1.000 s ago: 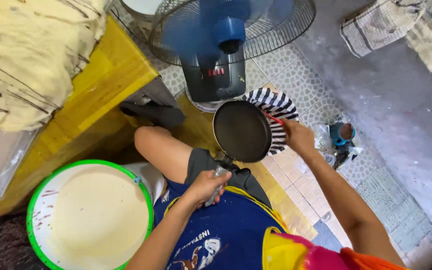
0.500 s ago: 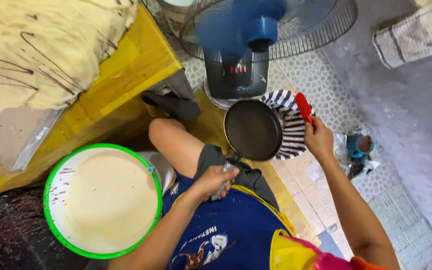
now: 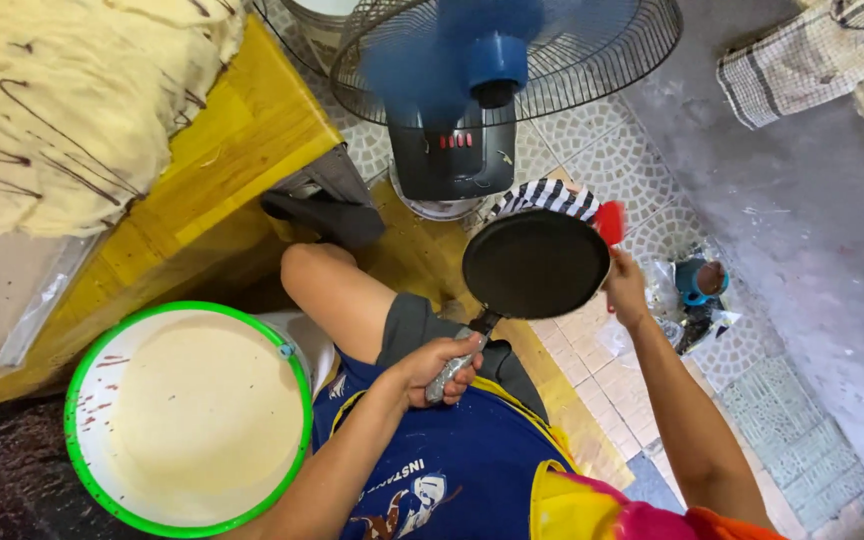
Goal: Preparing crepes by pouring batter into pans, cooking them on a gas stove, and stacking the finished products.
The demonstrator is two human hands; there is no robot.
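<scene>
Left hand (image 3: 439,365) is closed around the grey handle of a black pan (image 3: 535,264), gripping near the handle's end; the pan is held level above the person's lap, its flat dark face turned up toward the camera. Right hand (image 3: 624,288) sits at the pan's far right rim, fingers curled around a red brush (image 3: 611,222) — only the red head shows above the hand, touching or just over the rim; which of the two cannot be told.

Behind the pan, partly hidden by it, lies a black-and-white striped cloth (image 3: 548,196). A blue fan (image 3: 497,60) with a wire guard stands on the tiled floor (image 3: 642,165) just beyond, blades blurred.

At lower left a green-rimmed bucket (image 3: 82,385) holds pale batter, with dark splashes on its inner wall. A yellow surface (image 3: 242,150) at upper left carries a cream sheet (image 3: 62,100) streaked with dark lines. A checked cloth (image 3: 802,60) lies at upper right — well apart from the hands.
</scene>
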